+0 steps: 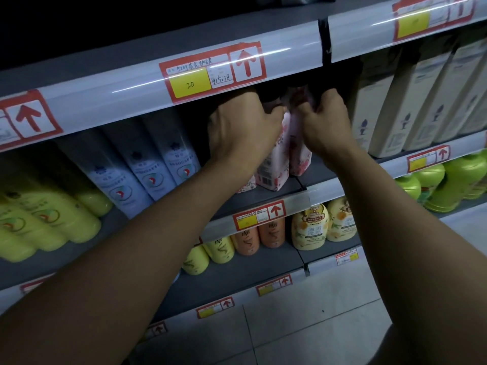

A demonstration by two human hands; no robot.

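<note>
Far left, lower tier: yellow-green bottles (44,219), glossy plastic with rounded shoulders, packed in a row and tipped back.

Up and to the right: lavender bottles (147,164), tall and smooth-sided with a round printed emblem, leaning back in shadow on the middle shelf (266,198), a matte grey board.

The overhead rail (105,101) is a shiny clear strip. It carries a red-bordered price tag (210,72) with a yellow patch, a handwritten 25 and a red arrow.

Centre:
- The left hand (242,130) has its fingers curled down over the top of the left pink bottle (274,164) and grips it near the neck.
- This bottle is flat-sided with a pale pink floral print and a barcode panel low on its face. It is tilted, with its base on the middle shelf.
- Touching it on the right is the right pink bottle (299,154), same print, standing farther back.
- The right hand (326,122) clenches round the top of that bottle, knuckles up. The caps of both bottles are lost in the dark under the rail.

Below the pink bottles, on the next shelf down: orange bottles (271,233) and a cream bottle (309,227), squat and rounded.

Right: beige cartons (395,106), tall and rectangular with a matte finish, slanted in a tight row. Under them are green bottles (448,180), bulbous and shiny.
</note>
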